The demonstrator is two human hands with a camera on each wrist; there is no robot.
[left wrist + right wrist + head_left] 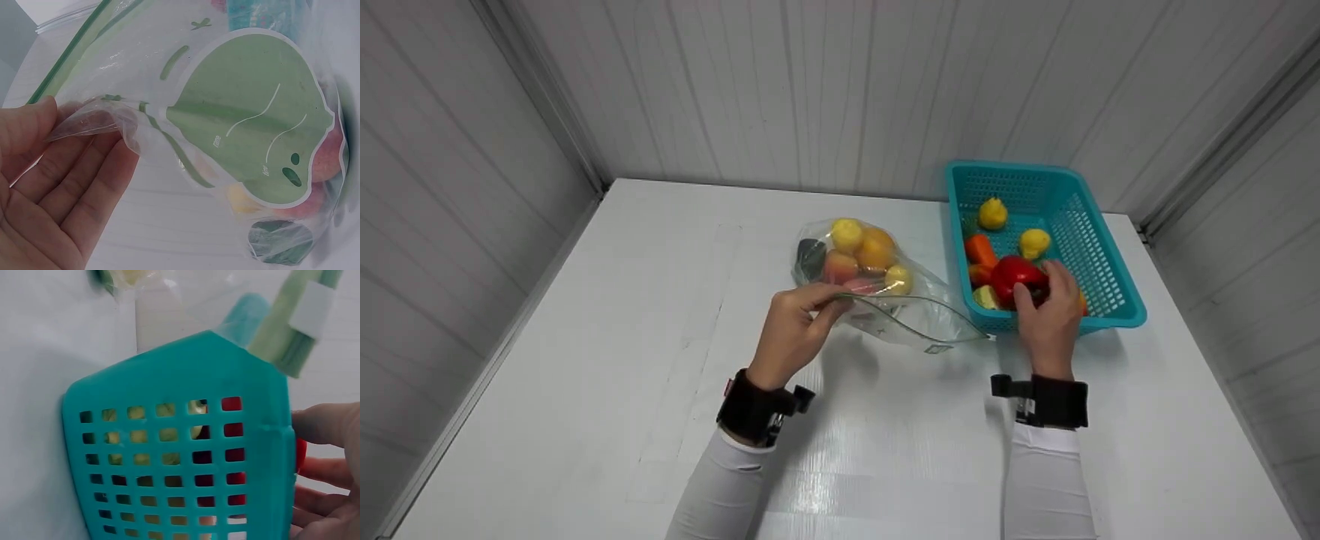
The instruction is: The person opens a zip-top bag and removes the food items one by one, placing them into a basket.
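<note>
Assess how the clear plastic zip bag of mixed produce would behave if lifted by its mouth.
The bag looks floppy: its thin film creases and bends around the mouth. It may hang bottom-heavy, since the rounded yellow, orange and red produce bunches at the far end. Tipped mouth-down, it would probably spill, because the green-lined opening gapes.

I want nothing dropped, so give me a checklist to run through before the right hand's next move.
1. Left hand on the clear bag: ok, it pinches the edge.
2. Bag mouth parted: ok, its edges stand apart in the head view.
3. Right hand on the red pepper: ok, thumb and fingers are around it.
4. Red pepper clear of the teal basket: not ok, it is at the near end, partly below the rim.
5. Room in the bag: cannot tell; the orange fruit and others bunch at its far end.
</note>
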